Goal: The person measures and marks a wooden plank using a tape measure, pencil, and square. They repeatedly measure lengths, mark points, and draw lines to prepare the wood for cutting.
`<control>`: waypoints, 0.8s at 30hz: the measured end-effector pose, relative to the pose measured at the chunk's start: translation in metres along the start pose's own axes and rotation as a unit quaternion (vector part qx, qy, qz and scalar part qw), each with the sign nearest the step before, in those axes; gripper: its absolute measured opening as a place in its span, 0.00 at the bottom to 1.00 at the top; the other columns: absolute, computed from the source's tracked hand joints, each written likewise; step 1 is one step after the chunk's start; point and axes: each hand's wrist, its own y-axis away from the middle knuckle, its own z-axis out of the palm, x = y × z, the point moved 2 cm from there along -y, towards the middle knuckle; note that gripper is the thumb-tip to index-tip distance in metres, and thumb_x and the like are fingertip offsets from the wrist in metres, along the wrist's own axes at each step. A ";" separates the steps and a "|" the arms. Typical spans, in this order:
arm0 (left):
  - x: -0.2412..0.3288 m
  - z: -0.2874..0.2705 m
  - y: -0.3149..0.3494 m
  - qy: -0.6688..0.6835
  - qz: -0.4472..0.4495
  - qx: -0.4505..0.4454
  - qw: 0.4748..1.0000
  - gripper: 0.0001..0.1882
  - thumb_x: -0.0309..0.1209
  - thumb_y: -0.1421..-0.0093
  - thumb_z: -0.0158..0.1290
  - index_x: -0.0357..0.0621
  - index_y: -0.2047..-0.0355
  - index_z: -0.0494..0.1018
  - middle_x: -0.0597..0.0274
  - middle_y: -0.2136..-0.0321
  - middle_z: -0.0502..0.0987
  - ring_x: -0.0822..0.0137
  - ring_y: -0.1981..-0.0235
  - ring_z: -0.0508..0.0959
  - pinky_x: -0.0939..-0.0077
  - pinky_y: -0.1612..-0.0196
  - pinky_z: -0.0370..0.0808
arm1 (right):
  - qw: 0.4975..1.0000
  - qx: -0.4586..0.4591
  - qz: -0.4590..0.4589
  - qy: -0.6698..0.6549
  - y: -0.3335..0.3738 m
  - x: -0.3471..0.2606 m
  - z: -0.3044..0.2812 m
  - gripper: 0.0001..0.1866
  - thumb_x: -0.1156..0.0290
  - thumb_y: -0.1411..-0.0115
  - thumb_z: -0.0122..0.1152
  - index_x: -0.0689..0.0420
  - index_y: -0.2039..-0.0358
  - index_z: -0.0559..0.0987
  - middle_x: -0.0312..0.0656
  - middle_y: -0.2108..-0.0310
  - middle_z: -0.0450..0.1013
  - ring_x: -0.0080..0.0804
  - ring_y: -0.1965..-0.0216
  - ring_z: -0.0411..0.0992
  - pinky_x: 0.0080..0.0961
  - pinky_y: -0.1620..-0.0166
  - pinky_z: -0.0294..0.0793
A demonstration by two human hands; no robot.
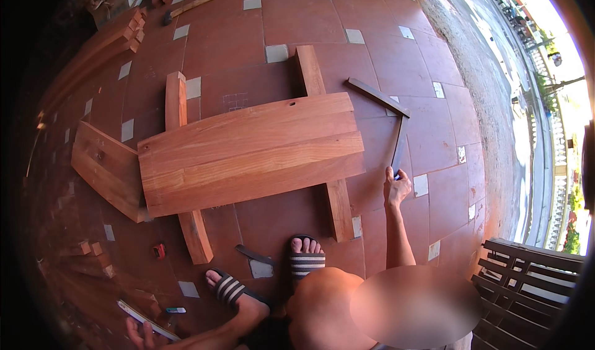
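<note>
From my head camera I see my right hand (396,188) stretched out over the red tiled floor (297,15), its fingers closed around the near end of a dark metal framing square (398,147). The long arm of the square runs away from my hand, and its other arm (378,97) angles off to the left at the far end, lying flat on the tiles just beside the right end of the wooden panel (251,152). That panel is a wide board of glued reddish planks and rests across two wooden battens, one (185,164) under its left part and one (322,145) under its right part, both sticking out past its near and far edges. A shorter board (106,169) lies touching the panel's left end. My left hand (141,334) is low at the bottom left, fingers curled on a thin flat light-coloured strip (145,320); I cannot tell what it is. My feet in striped sandals (307,260) stand just in front of the panel, with a small dark piece (253,254) between them. A slatted bench (527,282) sits at my right.
</note>
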 end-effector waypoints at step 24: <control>0.169 0.296 0.077 -0.018 0.049 -0.718 0.694 0.22 0.39 0.27 0.61 0.36 0.41 0.77 0.61 0.56 0.82 0.73 0.57 0.81 0.73 0.55 0.80 | 0.806 -0.356 -0.365 -0.299 0.232 -0.186 -0.092 0.12 0.78 0.41 0.72 0.62 0.55 0.86 0.51 0.62 0.82 0.38 0.67 0.81 0.30 0.66 0.79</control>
